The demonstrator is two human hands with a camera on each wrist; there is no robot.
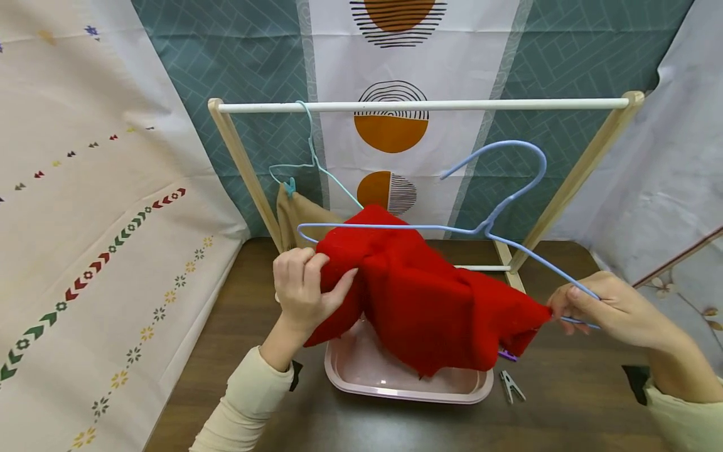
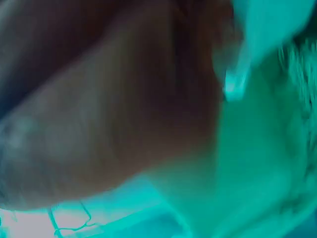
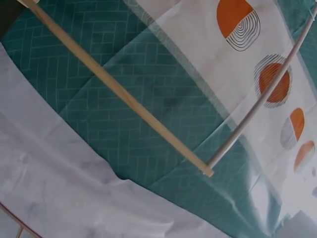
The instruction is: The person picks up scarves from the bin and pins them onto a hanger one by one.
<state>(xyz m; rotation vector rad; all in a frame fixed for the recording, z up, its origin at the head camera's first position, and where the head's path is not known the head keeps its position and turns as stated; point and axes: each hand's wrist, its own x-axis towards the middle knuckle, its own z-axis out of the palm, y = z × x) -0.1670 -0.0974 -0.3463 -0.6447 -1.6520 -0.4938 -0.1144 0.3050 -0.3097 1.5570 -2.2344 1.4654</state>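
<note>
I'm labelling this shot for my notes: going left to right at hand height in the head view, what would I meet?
White patterned drape → left hand → red cloth → right hand.

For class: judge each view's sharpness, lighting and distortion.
Head: mostly sharp, the red cloth vivid, soft sheen on the wooden surface before the pink basin; left wrist: heavily blurred, strong green-blue cast, little identifiable; right wrist: dimmer but fairly clear, white rail looking slightly bowed.
</note>
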